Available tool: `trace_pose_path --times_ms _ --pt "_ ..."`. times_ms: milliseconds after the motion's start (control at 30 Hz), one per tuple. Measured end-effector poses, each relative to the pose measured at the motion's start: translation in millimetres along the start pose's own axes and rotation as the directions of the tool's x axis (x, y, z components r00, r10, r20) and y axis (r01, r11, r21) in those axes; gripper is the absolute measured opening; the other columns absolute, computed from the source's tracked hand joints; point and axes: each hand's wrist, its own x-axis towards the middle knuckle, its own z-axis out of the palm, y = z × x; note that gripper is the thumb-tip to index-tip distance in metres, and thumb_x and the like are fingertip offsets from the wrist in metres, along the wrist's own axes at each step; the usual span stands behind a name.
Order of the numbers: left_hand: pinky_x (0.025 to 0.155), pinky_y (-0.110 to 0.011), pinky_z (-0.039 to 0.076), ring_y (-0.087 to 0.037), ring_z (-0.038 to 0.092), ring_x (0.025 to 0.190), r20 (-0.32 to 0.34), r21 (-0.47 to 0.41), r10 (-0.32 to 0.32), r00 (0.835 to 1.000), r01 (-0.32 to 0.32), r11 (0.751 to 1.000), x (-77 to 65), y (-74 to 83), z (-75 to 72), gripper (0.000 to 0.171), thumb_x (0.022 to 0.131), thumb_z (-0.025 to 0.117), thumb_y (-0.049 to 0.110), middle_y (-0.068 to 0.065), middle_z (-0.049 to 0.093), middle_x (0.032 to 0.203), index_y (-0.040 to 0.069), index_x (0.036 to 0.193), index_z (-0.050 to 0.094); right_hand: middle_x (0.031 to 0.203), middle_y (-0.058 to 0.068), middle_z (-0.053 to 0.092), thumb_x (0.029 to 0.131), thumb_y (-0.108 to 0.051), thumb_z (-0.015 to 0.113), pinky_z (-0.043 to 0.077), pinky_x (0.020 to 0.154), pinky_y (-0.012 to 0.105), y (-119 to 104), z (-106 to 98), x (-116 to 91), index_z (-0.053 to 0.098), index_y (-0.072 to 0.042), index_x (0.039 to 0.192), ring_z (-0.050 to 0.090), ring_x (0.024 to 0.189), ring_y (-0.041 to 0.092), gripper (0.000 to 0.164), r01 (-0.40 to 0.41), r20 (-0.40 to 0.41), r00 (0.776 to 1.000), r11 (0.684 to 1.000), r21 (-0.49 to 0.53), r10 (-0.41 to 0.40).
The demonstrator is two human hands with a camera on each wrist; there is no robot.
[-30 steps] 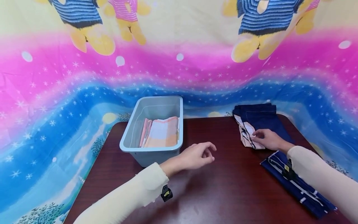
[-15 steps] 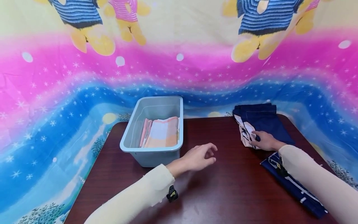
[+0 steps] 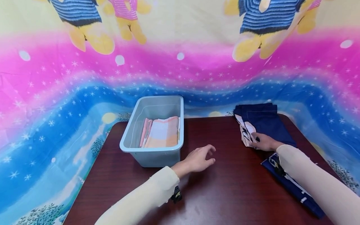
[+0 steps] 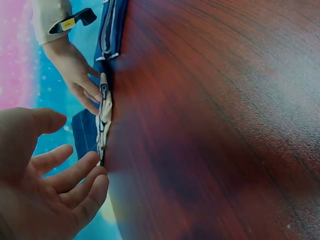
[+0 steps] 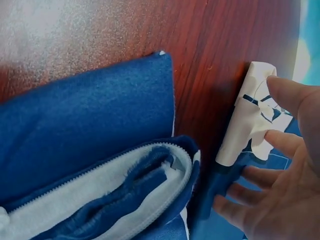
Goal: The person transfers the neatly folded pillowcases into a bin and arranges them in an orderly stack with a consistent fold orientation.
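My right hand (image 3: 264,142) reaches over a folded navy cloth with a cream patterned edge (image 3: 247,125) at the table's back right. In the right wrist view, its thumb and index finger lie apart at the cream part (image 5: 257,112), the other fingers spread over the navy. Under the right forearm lies a second folded navy cloth with a white-lined zipper (image 5: 95,95), partly hidden by the sleeve. My left hand (image 3: 198,159) hovers above the table's middle, fingers loosely bent, nothing in it.
A grey-blue plastic bin (image 3: 157,159) stands left of centre on the dark wooden table (image 3: 225,193). Folded checked cloths (image 3: 163,132) in pink, white and orange lie in it. A printed curtain (image 3: 208,75) hangs close behind the table.
My right hand has shifted slightly left and down along the cream edge, its forearm moving left. My left forearm has moved a little to the right. The cloths lie as before.
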Motion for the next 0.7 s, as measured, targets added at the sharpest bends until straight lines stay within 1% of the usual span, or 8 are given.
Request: trace_pose_path --times_ms 33,100,233,300,400,567,600,700 --pt "0.096 -0.035 0.053 -0.022 0.065 0.117 -0.003 -0.004 -0.002 1.000 0.002 1.000 1.0 -1.4 1.1 0.038 0.099 0.065 0.027 -0.004 0.068 0.128 0.019 0.135 0.057 0.146 0.048 0.032 0.103 -0.026 0.057 0.040 0.105 0.066 0 0 0 0.023 0.018 0.150 0.041 0.132 0.060 0.073 -0.007 0.008 1.000 1.000 0.008 0.007" --pt "0.096 -0.035 0.053 -0.023 0.066 0.118 -0.008 -0.009 -0.007 1.000 0.007 1.000 3.0 -4.2 3.2 0.038 0.099 0.065 0.026 -0.004 0.069 0.127 0.019 0.135 0.057 0.146 0.048 0.031 0.103 -0.026 0.057 0.043 0.104 0.064 1 1 1 0.023 0.018 0.150 0.048 0.128 0.056 0.073 -0.019 0.019 1.000 1.000 0.020 0.018" --pt "0.097 -0.036 0.053 -0.023 0.066 0.117 -0.010 -0.032 -0.014 1.000 0.014 0.999 5.4 -8.0 6.4 0.039 0.099 0.065 0.025 -0.005 0.069 0.126 0.019 0.136 0.056 0.147 0.048 0.030 0.104 -0.025 0.056 0.048 0.101 0.060 2 3 4 0.024 0.018 0.150 0.063 0.116 0.047 0.071 -0.027 0.036 0.999 0.999 0.041 0.026" --pt "0.097 -0.036 0.053 -0.023 0.066 0.117 -0.012 -0.045 -0.017 1.000 0.016 0.999 5.9 -8.9 7.2 0.040 0.099 0.065 0.025 -0.005 0.069 0.125 0.019 0.137 0.055 0.147 0.047 0.031 0.104 -0.024 0.056 0.050 0.100 0.058 2 4 4 0.024 0.018 0.150 0.067 0.110 0.044 0.071 -0.026 0.038 0.999 0.999 0.047 0.024" --pt "0.096 -0.035 0.053 -0.023 0.067 0.116 -0.020 -0.052 -0.019 1.000 0.018 0.998 6.7 -10.0 8.5 0.041 0.098 0.065 0.025 -0.005 0.070 0.124 0.020 0.137 0.054 0.146 0.047 0.033 0.103 -0.022 0.057 0.052 0.097 0.056 0 4 3 0.026 0.019 0.149 0.069 0.107 0.041 0.068 -0.014 0.031 0.999 0.999 0.045 0.012" --pt "0.096 -0.035 0.053 -0.023 0.067 0.116 -0.023 -0.065 -0.022 1.000 0.020 0.998 7.0 -11.2 10.3 0.041 0.099 0.065 0.024 -0.006 0.070 0.123 0.018 0.138 0.054 0.141 0.043 0.045 0.102 -0.019 0.058 0.050 0.096 0.057 -5 5 1 0.032 0.017 0.148 0.070 0.101 0.035 0.064 0.016 0.016 1.000 1.000 0.016 -0.017" --pt "0.096 -0.035 0.052 -0.024 0.067 0.116 -0.023 -0.069 -0.023 0.999 0.022 0.997 6.9 -11.2 10.4 0.041 0.099 0.065 0.024 -0.006 0.070 0.123 0.018 0.138 0.054 0.140 0.043 0.046 0.102 -0.019 0.058 0.049 0.097 0.058 -6 6 1 0.033 0.017 0.148 0.068 0.102 0.036 0.064 0.023 0.015 1.000 1.000 0.004 -0.023" --pt "0.096 -0.035 0.052 -0.023 0.067 0.115 -0.026 -0.080 -0.030 0.999 0.027 0.996 6.4 -12.0 11.4 0.040 0.098 0.065 0.023 -0.006 0.070 0.122 0.016 0.136 0.056 0.142 0.042 0.045 0.100 -0.020 0.060 0.043 0.102 0.063 -11 7 1 0.035 0.014 0.148 0.057 0.119 0.048 0.064 0.038 0.012 0.999 0.999 -0.023 -0.038"
